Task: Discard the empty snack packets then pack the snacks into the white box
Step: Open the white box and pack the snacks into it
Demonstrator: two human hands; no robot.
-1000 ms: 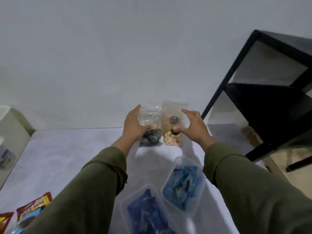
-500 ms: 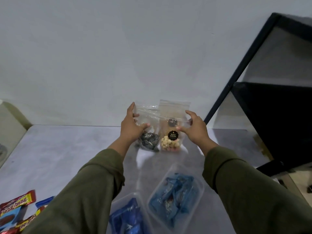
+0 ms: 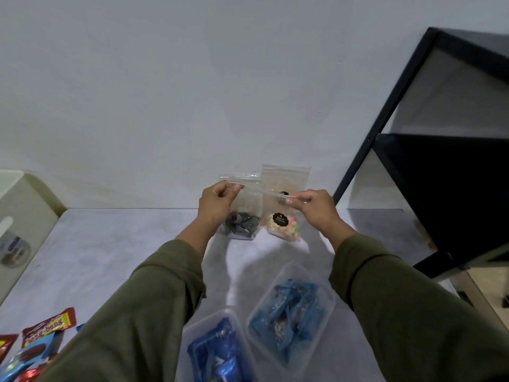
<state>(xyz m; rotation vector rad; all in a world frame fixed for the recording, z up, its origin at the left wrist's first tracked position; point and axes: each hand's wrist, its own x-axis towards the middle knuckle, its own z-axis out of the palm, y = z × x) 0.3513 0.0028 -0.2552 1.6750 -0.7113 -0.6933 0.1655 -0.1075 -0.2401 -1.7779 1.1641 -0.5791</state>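
A plain pale wall fills the upper half of the frame, and below it a grey desk (image 3: pixel 110 257) runs across the lower half, with a black shelf frame (image 3: pixel 413 111) at the right edge.

Near the middle, the left hand (image 3: pixel 217 205) and right hand (image 3: pixel 316 208) are raised above the desk, each pinching an end of the top edge of a thin clear packet (image 3: pixel 261 192) between thumb and fingertips. Both grips are pressed together on that plastic. It is stretched flat between them, probably to check whether anything is left inside; it looks empty, though its lower part is hard to make out against the bags behind.

Behind the hands, 2 clear zip bags stand propped against the wall, likely so they stay upright: the left zip bag (image 3: pixel 242 224) holds dark striped pieces, the right zip bag (image 3: pixel 283 224) pale pieces under a black round label.

At the bottom centre sit 2 clear plastic tubs, the nearer tub (image 3: pixel 192 332) and the farther tub (image 3: pixel 327 296), each packed with blue wrapped snacks. At the lower left lies a loose pile of red and blue snack wrappers (image 3: pixel 46 329); I count at least 3. A pale box (image 3: pixel 24 205) shows at the left edge, possibly the white box.
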